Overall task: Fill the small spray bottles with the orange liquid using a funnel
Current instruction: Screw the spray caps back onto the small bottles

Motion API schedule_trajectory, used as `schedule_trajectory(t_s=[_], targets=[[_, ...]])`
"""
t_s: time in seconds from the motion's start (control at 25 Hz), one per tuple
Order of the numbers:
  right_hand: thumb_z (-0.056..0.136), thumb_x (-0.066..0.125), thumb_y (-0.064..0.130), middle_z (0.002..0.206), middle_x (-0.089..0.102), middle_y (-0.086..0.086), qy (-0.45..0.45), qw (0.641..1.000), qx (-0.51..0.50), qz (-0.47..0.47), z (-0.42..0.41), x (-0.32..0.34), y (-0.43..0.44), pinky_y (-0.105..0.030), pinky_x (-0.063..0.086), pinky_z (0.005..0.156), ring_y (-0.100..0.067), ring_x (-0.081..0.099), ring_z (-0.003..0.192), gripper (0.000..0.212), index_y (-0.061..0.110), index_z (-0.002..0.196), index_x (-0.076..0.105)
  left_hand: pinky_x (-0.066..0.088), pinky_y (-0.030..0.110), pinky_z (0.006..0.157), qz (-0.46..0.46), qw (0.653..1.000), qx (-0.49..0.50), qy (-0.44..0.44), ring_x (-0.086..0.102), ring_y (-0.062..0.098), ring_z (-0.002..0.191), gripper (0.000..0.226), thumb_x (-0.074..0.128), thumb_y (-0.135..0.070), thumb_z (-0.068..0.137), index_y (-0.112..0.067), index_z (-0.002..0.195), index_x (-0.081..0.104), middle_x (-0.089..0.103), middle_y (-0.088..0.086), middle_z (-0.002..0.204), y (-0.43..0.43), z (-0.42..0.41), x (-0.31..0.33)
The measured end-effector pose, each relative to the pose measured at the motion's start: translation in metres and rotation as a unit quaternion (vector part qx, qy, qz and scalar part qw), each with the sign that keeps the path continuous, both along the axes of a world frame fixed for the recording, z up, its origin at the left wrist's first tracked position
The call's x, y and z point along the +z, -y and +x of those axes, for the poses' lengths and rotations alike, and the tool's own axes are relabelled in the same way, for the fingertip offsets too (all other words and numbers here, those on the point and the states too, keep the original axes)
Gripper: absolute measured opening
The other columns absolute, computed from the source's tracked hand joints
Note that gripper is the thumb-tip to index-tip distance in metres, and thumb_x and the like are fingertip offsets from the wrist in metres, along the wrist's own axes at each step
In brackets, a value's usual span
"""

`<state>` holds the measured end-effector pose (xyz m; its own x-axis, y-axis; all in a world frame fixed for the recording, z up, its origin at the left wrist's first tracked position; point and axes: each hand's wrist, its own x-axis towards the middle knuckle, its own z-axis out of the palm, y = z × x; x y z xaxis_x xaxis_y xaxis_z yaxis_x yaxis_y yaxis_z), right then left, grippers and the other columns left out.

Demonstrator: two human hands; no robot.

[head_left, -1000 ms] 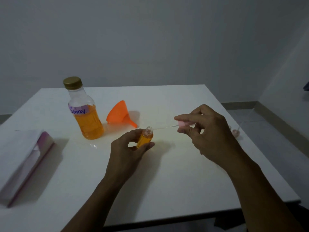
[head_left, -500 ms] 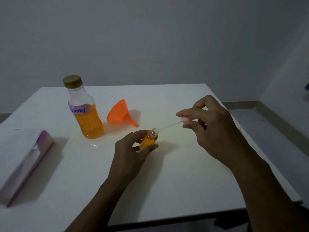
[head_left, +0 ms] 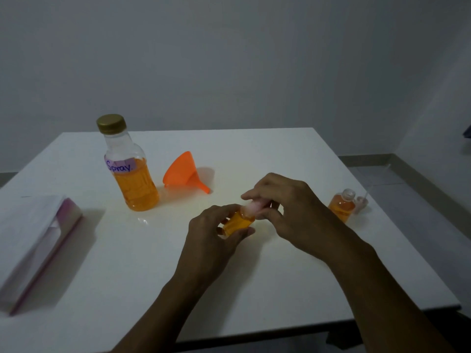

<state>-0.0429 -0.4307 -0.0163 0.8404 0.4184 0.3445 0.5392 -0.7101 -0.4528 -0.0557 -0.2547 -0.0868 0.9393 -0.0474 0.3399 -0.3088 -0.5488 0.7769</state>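
My left hand (head_left: 214, 235) grips a small spray bottle (head_left: 238, 222) full of orange liquid, tilted toward the right. My right hand (head_left: 285, 210) pinches a pink spray cap (head_left: 253, 208) that sits at the bottle's neck; its tube is hidden. A large bottle (head_left: 130, 171) labelled "Spray", gold-capped and about half full of orange liquid, stands at the back left. An orange funnel (head_left: 184, 171) lies on its side beside it. A second small bottle (head_left: 341, 206) with orange liquid stands uncapped at the right, a pink cap (head_left: 361, 203) lying next to it.
The white table (head_left: 254, 289) ends close to the second small bottle on the right and just below my forearms in front. A white and pink tissue box (head_left: 33, 240) lies at the left edge. Grey wall behind, floor to the right.
My right hand has brought the pink cap with its thin tube from the right down onto the small bottle's neck. The left hand has stayed on the bottle.
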Motion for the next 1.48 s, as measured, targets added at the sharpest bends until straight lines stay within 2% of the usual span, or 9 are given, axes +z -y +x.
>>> schedule_trajectory(t_s=[0.16,0.4,0.68,0.76,0.92,1.04,1.16,1.24,1.48], targets=[[0.083,0.080,0.015,0.106,0.073,0.004,-0.032,0.999,-0.004,0.025,0.001,0.000,0.004,-0.003,0.048,0.075,-0.003,0.063,0.086,0.030,0.020,0.112,0.073,0.057,0.031,0.077,0.010,1.000,-0.003,-0.005,0.060,0.011,0.093,0.055,0.064,-0.057,0.069,-0.029,0.116,0.065,0.067,-0.008,0.110,0.000,0.001,-0.001],[0.082,0.065,0.059,0.081,0.060,0.017,-0.078,0.992,-0.095,0.032,0.002,-0.003,0.002,-0.017,0.051,0.065,-0.004,0.062,0.073,0.036,0.027,0.095,0.058,0.056,0.031,0.073,0.015,1.000,0.003,-0.002,0.059,0.010,0.089,0.057,0.066,-0.060,0.067,-0.028,0.114,0.067,0.064,-0.013,0.103,0.003,-0.001,-0.001],[0.087,0.076,0.021,0.105,0.069,0.013,-0.139,0.990,-0.004,0.033,0.002,0.001,0.028,-0.016,0.057,0.077,-0.005,0.066,0.090,0.035,0.035,0.114,0.059,0.056,0.032,0.072,0.020,1.000,-0.005,-0.002,0.059,0.010,0.087,0.046,0.074,-0.053,0.071,-0.033,0.112,0.067,0.067,-0.011,0.102,0.003,0.001,0.001],[0.088,0.074,0.031,0.097,0.070,0.011,-0.132,0.991,-0.013,0.034,0.004,-0.005,0.026,-0.017,0.053,0.073,-0.004,0.065,0.087,0.019,0.027,0.105,0.065,0.056,0.034,0.073,0.027,1.000,-0.011,0.001,0.058,0.009,0.087,0.046,0.074,-0.054,0.070,-0.034,0.111,0.067,0.066,-0.012,0.100,0.004,0.000,-0.001],[0.074,0.063,0.070,0.078,0.061,0.016,-0.110,0.990,-0.091,-0.001,0.008,-0.006,0.025,-0.018,0.043,0.063,-0.005,0.057,0.066,0.044,0.031,0.094,0.062,0.057,0.035,0.074,0.026,1.000,-0.010,0.005,0.058,0.010,0.089,0.048,0.071,-0.057,0.069,-0.032,0.110,0.067,0.064,-0.012,0.100,0.005,-0.003,-0.001],[0.078,0.079,0.047,0.097,0.063,0.020,-0.127,0.991,-0.028,0.041,0.005,-0.002,0.030,-0.012,0.046,0.060,-0.003,0.062,0.072,0.048,0.037,0.120,0.058,0.056,0.036,0.074,0.036,0.999,-0.010,0.009,0.058,0.010,0.088,0.044,0.076,-0.050,0.071,-0.032,0.111,0.068,0.066,-0.010,0.101,0.004,-0.002,-0.001],[0.085,0.073,0.042,0.094,0.069,0.015,-0.121,0.991,-0.028,0.048,0.007,-0.007,0.028,-0.019,0.052,0.065,-0.008,0.065,0.078,0.022,0.029,0.102,0.069,0.056,0.034,0.074,0.042,0.999,-0.009,0.010,0.056,0.008,0.089,0.044,0.074,-0.055,0.071,-0.036,0.111,0.066,0.064,-0.013,0.100,0.002,0.000,-0.003],[0.083,0.064,0.059,0.085,0.069,0.010,-0.140,0.987,-0.079,0.029,0.010,-0.009,0.025,-0.018,0.045,0.065,-0.008,0.061,0.074,0.034,0.026,0.086,0.068,0.056,0.034,0.075,0.040,0.999,-0.010,0.005,0.057,0.009,0.090,0.047,0.071,-0.057,0.070,-0.036,0.111,0.066,0.063,-0.014,0.101,0.002,-0.001,-0.002],[0.083,0.079,0.035,0.097,0.068,0.013,-0.158,0.984,-0.013,0.081,0.005,-0.014,0.026,-0.019,0.054,0.068,-0.009,0.066,0.082,0.027,0.027,0.105,0.065,0.056,0.033,0.073,0.046,0.999,-0.012,0.019,0.057,0.007,0.087,0.046,0.073,-0.055,0.070,-0.035,0.111,0.067,0.065,-0.012,0.099,0.001,0.000,-0.001]])
